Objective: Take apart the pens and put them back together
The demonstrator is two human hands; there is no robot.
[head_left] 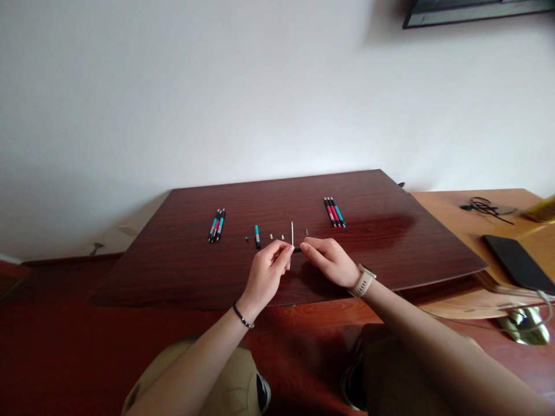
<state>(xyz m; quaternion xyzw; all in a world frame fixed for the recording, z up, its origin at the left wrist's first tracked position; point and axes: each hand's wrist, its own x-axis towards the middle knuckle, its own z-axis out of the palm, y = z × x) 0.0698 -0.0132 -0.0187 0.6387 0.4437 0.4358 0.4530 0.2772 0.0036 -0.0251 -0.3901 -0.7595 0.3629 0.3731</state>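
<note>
My left hand [269,268] pinches the lower end of a thin white rod [292,233], which stands upright above its fingertips. Close beside it, my right hand [328,260] is closed on a small black piece [297,250] that reaches toward the left fingertips. Beyond the hands lie a teal and black pen barrel [257,236], a tiny teal piece [247,238], two small white pieces [271,236] and a small grey piece [307,232]. A group of pens [216,225] rests at the left, and pink and teal pens [334,212] lie at the right.
The dark wooden table [269,202] stands against a white wall. At the right, a lighter wooden desk [451,211] holds a black cable [483,206], a dark flat device [518,260] and a yellow object [541,210]. A screen [477,11] hangs at the upper right.
</note>
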